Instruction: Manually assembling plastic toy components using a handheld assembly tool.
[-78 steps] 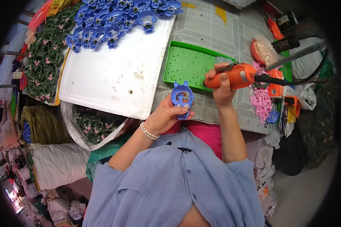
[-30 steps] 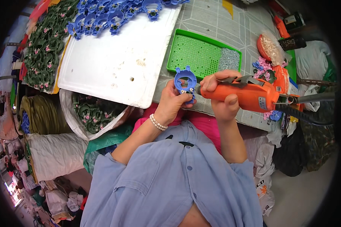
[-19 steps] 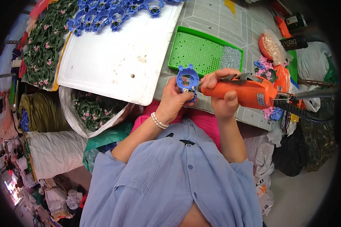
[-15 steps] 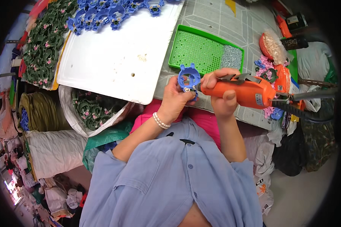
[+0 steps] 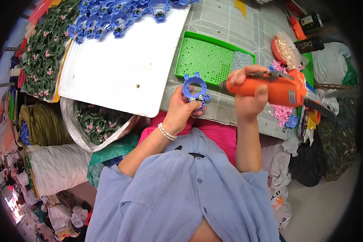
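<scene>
My left hand [image 5: 180,107] pinches a blue plastic ring-shaped part [image 5: 194,87] by its lower end, with small white pieces on it. Wrapped around an orange electric screwdriver [image 5: 276,91] is my right hand [image 5: 249,92], its thumb resting along the near side. The screwdriver's dark tip points left toward the blue part, with a gap between them. Just beyond both hands sits a green perforated tray [image 5: 203,58], with small silvery screws [image 5: 242,60] heaped at its right end.
Rows of similar blue parts [image 5: 119,20] lie on a white board [image 5: 121,68] at the left. Green parts with pink pieces [image 5: 44,56] fill the far left and a white sack [image 5: 70,127]. Pink pieces [image 5: 281,115] and a red basket [image 5: 279,52] are at the right.
My right hand has drawn the screwdriver away to the right, off the blue part. The left hand has shifted slightly left and down, and the ring now faces up more.
</scene>
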A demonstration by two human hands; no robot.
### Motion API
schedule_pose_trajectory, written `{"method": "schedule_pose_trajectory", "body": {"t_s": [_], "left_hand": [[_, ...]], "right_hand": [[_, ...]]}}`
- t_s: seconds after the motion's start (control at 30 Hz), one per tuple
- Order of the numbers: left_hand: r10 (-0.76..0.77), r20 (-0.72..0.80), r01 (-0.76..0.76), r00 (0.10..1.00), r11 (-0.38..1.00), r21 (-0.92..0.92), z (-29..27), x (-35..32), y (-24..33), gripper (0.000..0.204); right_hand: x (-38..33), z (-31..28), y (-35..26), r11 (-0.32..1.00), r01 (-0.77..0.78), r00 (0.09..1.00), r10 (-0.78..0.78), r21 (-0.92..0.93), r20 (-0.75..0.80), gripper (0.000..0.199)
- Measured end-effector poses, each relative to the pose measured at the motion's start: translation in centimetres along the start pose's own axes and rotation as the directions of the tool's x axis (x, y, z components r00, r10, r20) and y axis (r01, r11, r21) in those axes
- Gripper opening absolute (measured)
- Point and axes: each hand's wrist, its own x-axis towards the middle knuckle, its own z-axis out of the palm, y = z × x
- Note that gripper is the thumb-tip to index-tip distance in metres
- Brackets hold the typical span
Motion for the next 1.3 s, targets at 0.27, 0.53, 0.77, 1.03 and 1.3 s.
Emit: {"method": "schedule_pose_trajectory", "body": {"t_s": [0.27,0.53,0.77,1.03,1.3], "left_hand": [[-0.041,0.03,0.043,0.999,0.997,-0.062,-0.2,0.3,-0.1,0.045],[-0.048,0.03,0.049,0.998,0.998,-0.035,-0.3,0.5,-0.1,0.042],[-0.037,0.051,0.038,0.998,0.999,-0.024,-0.3,0.6,-0.3,0.044],[-0.036,0.042,0.036,0.998,0.999,0.017,0.0,0.7,-0.4,0.045],[-0.048,0.028,0.046,0.998,0.996,0.083,-0.1,0.9,-0.2,0.038]], "right_hand": [[1.2,-1.5,3.3,0.999,-0.014,0.994,0.01,-0.031,-0.105,0.031],[1.3,-1.3,4.5,0.998,0.017,0.991,-0.026,-0.066,-0.128,0.034],[1.4,-1.5,4.7,0.999,0.007,0.989,-0.015,-0.052,-0.145,0.034],[1.3,-1.5,4.4,0.998,0.013,0.991,-0.021,-0.058,-0.13,0.034],[0.7,-0.3,1.2,0.999,0.038,0.999,-0.038,-0.013,-0.022,0.054]]}}
